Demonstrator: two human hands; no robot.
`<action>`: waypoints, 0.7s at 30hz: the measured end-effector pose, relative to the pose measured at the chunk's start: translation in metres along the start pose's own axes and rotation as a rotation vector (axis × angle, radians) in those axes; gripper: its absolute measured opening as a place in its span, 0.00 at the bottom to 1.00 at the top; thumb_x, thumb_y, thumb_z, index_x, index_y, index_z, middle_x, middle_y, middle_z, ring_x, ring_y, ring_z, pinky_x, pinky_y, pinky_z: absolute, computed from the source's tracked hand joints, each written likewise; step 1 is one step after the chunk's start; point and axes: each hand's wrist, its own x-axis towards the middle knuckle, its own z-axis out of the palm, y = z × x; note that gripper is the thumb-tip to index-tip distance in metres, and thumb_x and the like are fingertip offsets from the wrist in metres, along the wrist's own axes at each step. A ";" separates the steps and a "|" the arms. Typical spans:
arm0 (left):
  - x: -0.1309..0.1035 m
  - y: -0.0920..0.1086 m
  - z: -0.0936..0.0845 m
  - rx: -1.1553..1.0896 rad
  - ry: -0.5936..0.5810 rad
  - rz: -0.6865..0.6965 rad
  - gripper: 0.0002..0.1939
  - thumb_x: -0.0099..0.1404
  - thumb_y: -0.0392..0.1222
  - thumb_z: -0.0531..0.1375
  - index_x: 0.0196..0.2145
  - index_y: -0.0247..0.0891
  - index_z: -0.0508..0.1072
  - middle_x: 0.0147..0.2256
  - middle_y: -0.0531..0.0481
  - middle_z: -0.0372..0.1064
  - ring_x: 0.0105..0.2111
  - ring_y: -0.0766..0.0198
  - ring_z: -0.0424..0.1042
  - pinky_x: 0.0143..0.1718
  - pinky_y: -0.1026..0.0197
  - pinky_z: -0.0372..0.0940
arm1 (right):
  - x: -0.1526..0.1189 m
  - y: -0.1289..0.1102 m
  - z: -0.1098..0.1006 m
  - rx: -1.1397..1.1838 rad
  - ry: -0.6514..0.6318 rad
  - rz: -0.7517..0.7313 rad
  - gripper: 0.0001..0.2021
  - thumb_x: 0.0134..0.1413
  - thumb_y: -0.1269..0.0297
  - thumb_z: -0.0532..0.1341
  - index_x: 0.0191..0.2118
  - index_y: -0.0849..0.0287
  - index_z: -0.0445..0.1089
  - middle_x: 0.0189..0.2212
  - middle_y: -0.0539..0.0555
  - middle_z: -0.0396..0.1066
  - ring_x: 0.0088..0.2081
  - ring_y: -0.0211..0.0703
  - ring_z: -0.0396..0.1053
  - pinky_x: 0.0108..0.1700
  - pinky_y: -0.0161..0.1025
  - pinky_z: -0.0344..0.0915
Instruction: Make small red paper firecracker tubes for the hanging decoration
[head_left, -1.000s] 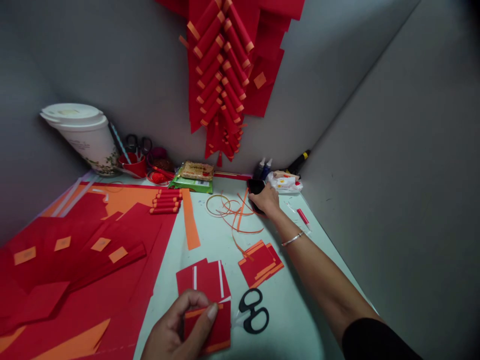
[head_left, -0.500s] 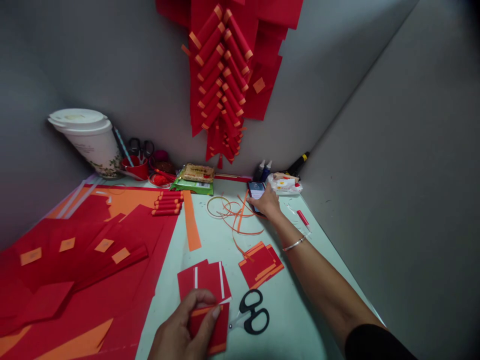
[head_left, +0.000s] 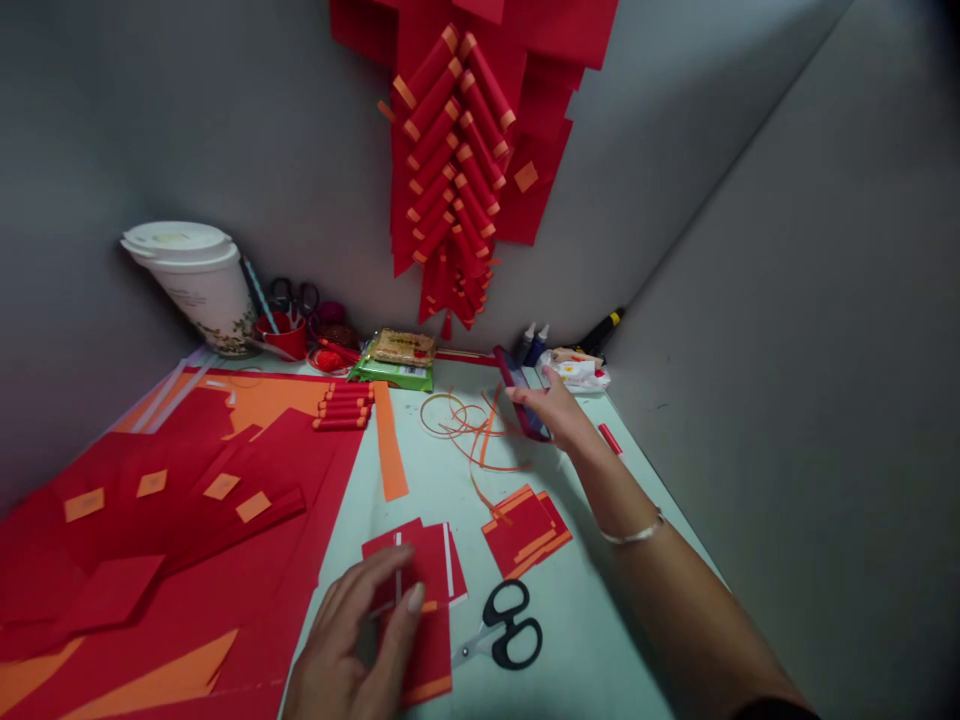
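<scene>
My right hand [head_left: 551,405] grips a phone [head_left: 525,410] by its edges, tilted up from the far side of the table. My left hand [head_left: 360,630] is low in the view with thumb and fingers apart. Under and beside its thumb lies a red paper piece with orange edge strips [head_left: 429,655]. Just beyond are red paper pieces with white strips [head_left: 427,545]. Black-handled scissors [head_left: 506,630] lie to the right, blades partly under the red piece. A small stack of orange-edged red papers [head_left: 525,530] sits farther back.
Loose orange strips [head_left: 480,430] curl around a tape-like ring near the phone. Rolled red tubes [head_left: 343,408] and red sheets [head_left: 187,600] cover the left. A lidded white cup [head_left: 199,290], snack packs [head_left: 401,350] and glue bottles [head_left: 536,345] line the wall, where a firecracker-shaped paper decoration [head_left: 457,160] hangs.
My right hand has lifted and tilted the phone, which lay flat before. My left fingers have spread and let go of the red paper piece. The view has shifted slightly.
</scene>
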 end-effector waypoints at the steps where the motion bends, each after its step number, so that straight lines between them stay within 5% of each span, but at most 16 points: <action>1: -0.001 0.004 -0.001 -0.052 0.023 -0.044 0.19 0.59 0.56 0.63 0.46 0.48 0.78 0.54 0.46 0.72 0.60 0.44 0.63 0.64 0.43 0.50 | -0.018 -0.008 0.000 0.018 -0.045 -0.004 0.52 0.42 0.46 0.68 0.69 0.62 0.47 0.48 0.62 0.73 0.43 0.53 0.75 0.43 0.46 0.72; 6: -0.003 0.019 -0.007 -0.455 -0.078 -0.295 0.23 0.59 0.57 0.64 0.50 0.47 0.78 0.56 0.49 0.73 0.60 0.45 0.65 0.65 0.47 0.52 | -0.126 -0.042 0.019 0.120 -0.268 -0.176 0.54 0.39 0.53 0.71 0.70 0.54 0.45 0.52 0.60 0.69 0.48 0.53 0.72 0.51 0.51 0.69; 10: -0.004 0.018 -0.006 -0.806 0.088 -0.504 0.12 0.62 0.47 0.64 0.42 0.43 0.81 0.54 0.48 0.75 0.58 0.48 0.68 0.58 0.52 0.65 | -0.182 -0.047 0.045 0.033 -0.301 -0.371 0.54 0.38 0.58 0.70 0.70 0.57 0.43 0.53 0.63 0.66 0.53 0.60 0.66 0.55 0.57 0.66; 14: -0.001 0.015 -0.003 -0.971 0.119 -0.535 0.12 0.65 0.40 0.63 0.45 0.39 0.80 0.52 0.45 0.76 0.57 0.49 0.70 0.56 0.53 0.68 | -0.202 -0.040 0.063 -0.042 -0.240 -0.527 0.54 0.41 0.62 0.69 0.71 0.57 0.39 0.53 0.64 0.64 0.56 0.62 0.62 0.59 0.62 0.61; 21: 0.007 0.027 -0.006 -1.121 0.120 -0.480 0.17 0.69 0.39 0.58 0.52 0.32 0.76 0.47 0.39 0.79 0.51 0.49 0.75 0.54 0.50 0.70 | -0.208 -0.030 0.057 0.063 -0.349 -0.507 0.50 0.46 0.64 0.67 0.70 0.51 0.39 0.58 0.62 0.61 0.59 0.59 0.61 0.59 0.60 0.61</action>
